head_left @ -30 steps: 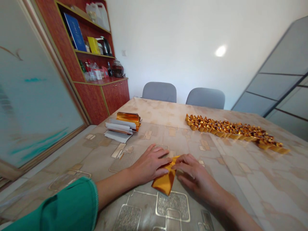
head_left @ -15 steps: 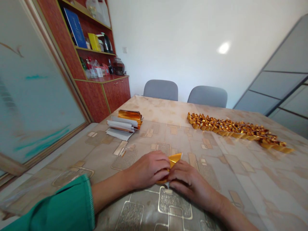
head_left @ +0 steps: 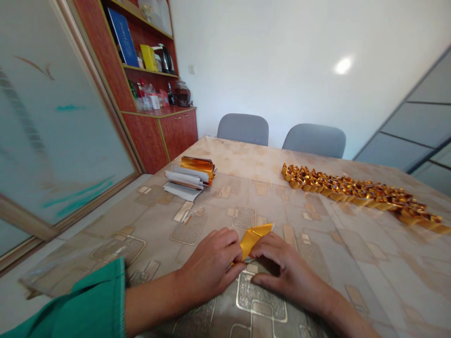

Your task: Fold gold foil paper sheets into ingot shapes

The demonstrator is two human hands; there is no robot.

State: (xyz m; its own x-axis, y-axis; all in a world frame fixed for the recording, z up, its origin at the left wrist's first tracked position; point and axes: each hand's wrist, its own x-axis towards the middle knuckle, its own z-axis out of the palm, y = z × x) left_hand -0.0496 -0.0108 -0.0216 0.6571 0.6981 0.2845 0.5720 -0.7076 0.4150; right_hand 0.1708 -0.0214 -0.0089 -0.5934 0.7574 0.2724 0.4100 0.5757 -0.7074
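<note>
**Gold foil piece, steadied from both sides**

Gold foil piece (head_left: 251, 239) lies between the person's hands, tilted, its pointed far end showing. The left hand (head_left: 218, 263) grasps its left side, fingers curled, probably to anchor it; the right hand (head_left: 283, 265) meets its right edge, apparently steadying or shaping it. Right thumb stands clear, fingers bent, no full pinch. Both wrists slant inward toward the foil; left forearm emerges from a green sleeve (head_left: 89, 303). Paper stack (head_left: 186, 178) lies beyond the foil, leftward; rows of folded gold pieces (head_left: 352, 188) beyond it, rightward, seemingly apart to keep working space.
</note>
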